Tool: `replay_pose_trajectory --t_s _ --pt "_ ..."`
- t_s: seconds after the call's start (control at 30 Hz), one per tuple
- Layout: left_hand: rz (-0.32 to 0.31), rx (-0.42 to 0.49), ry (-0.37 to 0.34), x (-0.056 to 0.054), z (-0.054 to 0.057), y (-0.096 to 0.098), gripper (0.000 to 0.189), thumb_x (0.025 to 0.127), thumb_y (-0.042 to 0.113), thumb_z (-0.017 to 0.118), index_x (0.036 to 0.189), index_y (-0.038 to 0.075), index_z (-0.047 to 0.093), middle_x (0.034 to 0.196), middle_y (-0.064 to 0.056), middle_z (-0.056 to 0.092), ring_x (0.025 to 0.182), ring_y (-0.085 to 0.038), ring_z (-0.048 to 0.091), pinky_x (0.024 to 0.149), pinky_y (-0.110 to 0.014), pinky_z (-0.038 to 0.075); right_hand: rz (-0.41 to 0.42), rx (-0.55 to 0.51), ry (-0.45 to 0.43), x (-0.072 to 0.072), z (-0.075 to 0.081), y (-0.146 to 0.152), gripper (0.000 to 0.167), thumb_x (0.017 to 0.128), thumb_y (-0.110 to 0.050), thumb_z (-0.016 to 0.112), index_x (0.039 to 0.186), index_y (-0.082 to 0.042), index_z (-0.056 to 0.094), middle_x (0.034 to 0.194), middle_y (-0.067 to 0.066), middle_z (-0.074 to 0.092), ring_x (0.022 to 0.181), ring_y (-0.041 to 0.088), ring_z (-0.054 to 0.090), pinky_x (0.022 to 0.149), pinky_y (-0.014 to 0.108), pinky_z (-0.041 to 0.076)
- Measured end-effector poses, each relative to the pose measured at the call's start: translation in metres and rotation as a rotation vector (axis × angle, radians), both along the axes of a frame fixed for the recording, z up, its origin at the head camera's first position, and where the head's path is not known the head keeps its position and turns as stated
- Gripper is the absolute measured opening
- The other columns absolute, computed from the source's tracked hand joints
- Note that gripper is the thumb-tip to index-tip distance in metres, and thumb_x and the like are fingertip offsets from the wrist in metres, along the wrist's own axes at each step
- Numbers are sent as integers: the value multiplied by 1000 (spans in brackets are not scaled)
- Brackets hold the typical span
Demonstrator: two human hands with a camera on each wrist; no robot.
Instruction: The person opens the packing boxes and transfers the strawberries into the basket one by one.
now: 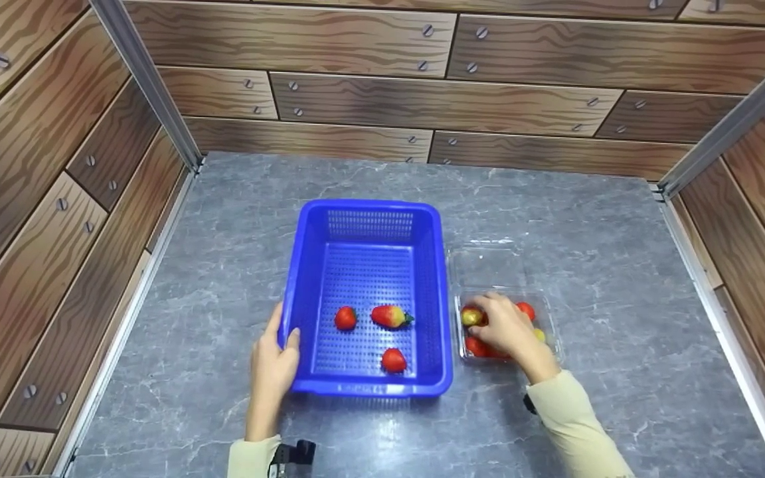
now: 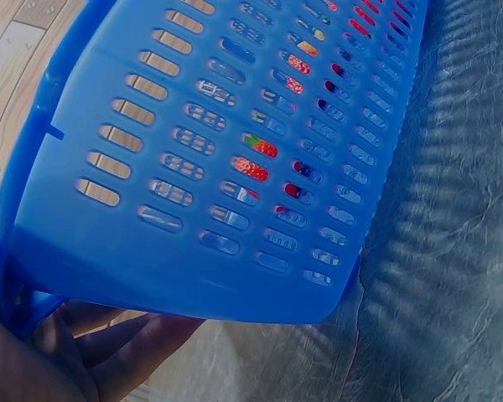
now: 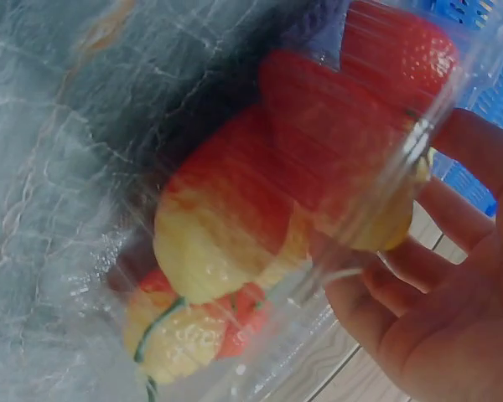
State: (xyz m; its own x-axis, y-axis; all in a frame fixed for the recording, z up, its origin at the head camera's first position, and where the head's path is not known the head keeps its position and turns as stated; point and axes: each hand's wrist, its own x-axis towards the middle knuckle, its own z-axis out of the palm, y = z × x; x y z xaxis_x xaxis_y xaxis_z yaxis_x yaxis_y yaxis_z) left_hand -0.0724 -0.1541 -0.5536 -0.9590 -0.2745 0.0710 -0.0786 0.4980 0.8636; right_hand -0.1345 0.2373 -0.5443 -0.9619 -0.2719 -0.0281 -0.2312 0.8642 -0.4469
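Note:
A blue plastic basket (image 1: 376, 388) stands in the middle, its slotted side wall (image 2: 151, 251) large in the left wrist view. My left hand (image 1: 273, 362) grips its left rim, thumb over the edge and fingers outside. Three strawberries lie on the basket floor: one red (image 1: 346, 318), one red and yellow (image 1: 391, 317), one red near the front (image 1: 394, 360). Right of the basket is a clear plastic clamshell box (image 1: 552, 338) with several strawberries. My right hand (image 1: 505, 324) reaches into it, thumb and fingers curled round a yellowish strawberry (image 1: 471, 317). Red strawberries (image 3: 394, 54) show through the box wall.
The box's clear lid (image 1: 487, 262) lies folded back on the far side. Grey marbled tabletop (image 1: 236, 219) extends around both containers. Wood-patterned panels (image 1: 356, 96) close off the back and both sides, with metal rails (image 1: 708, 265) along the side edges.

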Motion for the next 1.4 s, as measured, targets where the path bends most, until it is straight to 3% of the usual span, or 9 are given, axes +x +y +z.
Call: replay_pose_trajectory --t_s 0.33,0.57,0.83,1.4 --pt "3 7 -22 1 0 0 58 92 5 61 148 9 47 131 -27 59 118 -46 57 100 -59 42 -50 44 11 -3 -5 -6 38 73 -8 78 110 -10 70 108 12 68 96 36 65 75 55 53" --pt "7 1 -37 1 2 0 59 92 8 62 149 10 46 133 -26 58 119 -47 56 101 -59 42 -77 58 -5 -4 -4 -7 31 71 -9 80 101 -10 69 98 10 69 84 35 66 68 54 54" --pt "5 4 -3 1 -1 0 57 91 4 62 146 5 48 130 -28 59 117 -47 58 101 -58 43 -90 24 14 -3 -1 -6 30 68 -7 76 97 -7 69 92 9 68 79 32 64 68 52 52" --pt "3 10 -16 0 1 1 59 92 4 61 149 8 46 131 -28 58 118 -47 57 101 -59 42 -57 -47 76 -4 32 -11 32 68 -3 76 99 -7 68 93 7 64 79 30 62 69 48 53"
